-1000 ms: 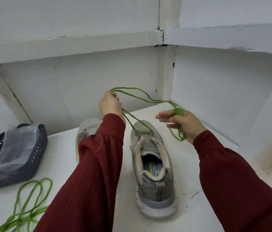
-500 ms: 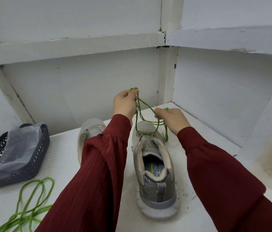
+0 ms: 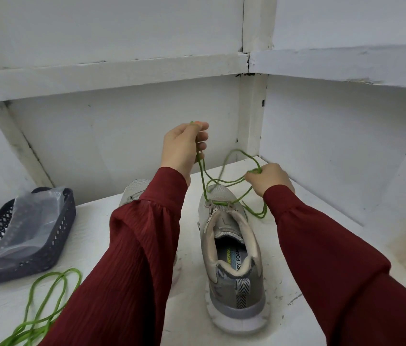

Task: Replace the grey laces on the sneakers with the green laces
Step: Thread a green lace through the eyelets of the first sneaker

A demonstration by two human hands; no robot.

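Hands – left hand, right hand – pinch green lace | sleeve half-hides second sneaker | basket, spare lace nearby

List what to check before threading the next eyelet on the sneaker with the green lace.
1. One end of the green lace pinched in the left hand: ok, raised above the sneaker.
2. Other strand gripped in the right hand: ok.
3. Lace through the front eyelets: ok, a green bar crosses there.
4. Strands free of tangles: cannot tell; slack loops cross over the toe.
5. Both ends equal in length: cannot tell.
6. Spare green lace ready for the second sneaker: ok, it lies on the table near the basket.
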